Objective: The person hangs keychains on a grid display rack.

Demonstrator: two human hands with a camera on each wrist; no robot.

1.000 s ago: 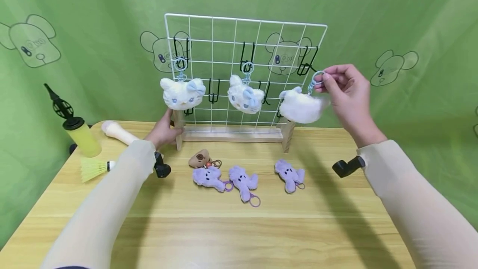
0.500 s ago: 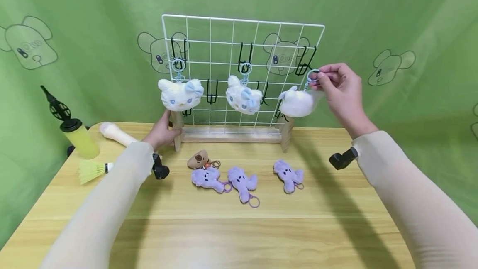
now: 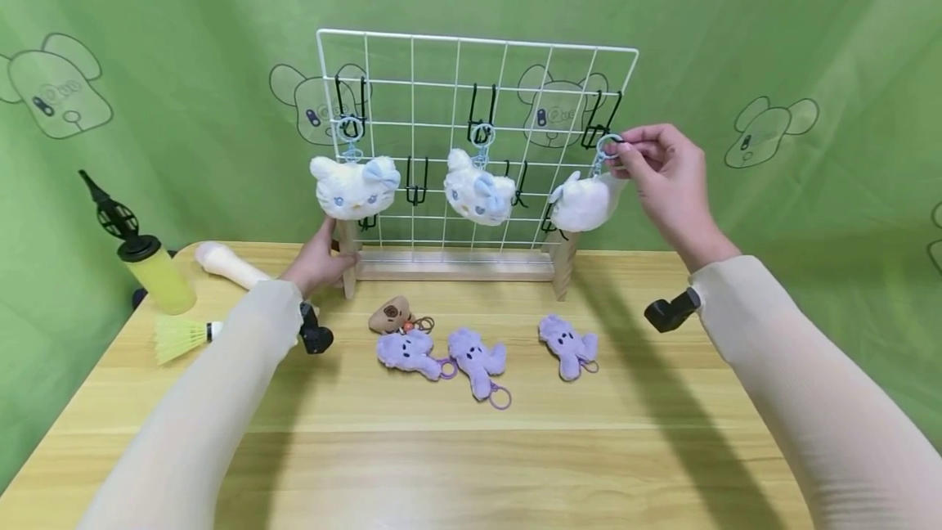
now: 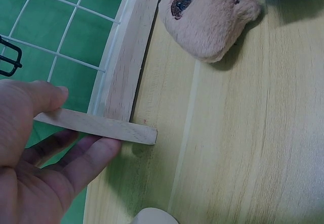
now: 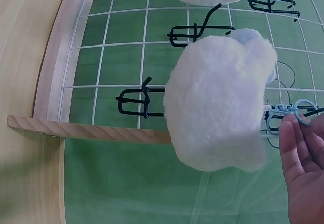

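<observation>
At the right end of the white wire grid rack (image 3: pixel 454 85) on the pale wooden desk (image 3: pixel 471 464), my right hand (image 3: pixel 673 178) pinches the thin light-blue ring (image 3: pixel 599 146) of a fluffy white toy (image 3: pixel 585 203), which has its back to me. The toy dangles below the ring, in front of the wires. The black metal hook (image 3: pixel 590 136) is right by my fingertips. From this far off, I think its tip goes into the ring, but I can't tell how deep. My left hand (image 3: pixel 320 258) grips the flat wooden foot (image 4: pixel 96 125), thumb on one side and fingers on the other. If I let go while the ring is only on the very tip, it could slip off and the toy would fall. If I push the hook too hard, the rack could tip or slide, most of all if my left hand got loose. A big wobble could also shake the white furry cat-face toy with a blue bow (image 3: pixel 478 188) off its place in the middle.
</observation>
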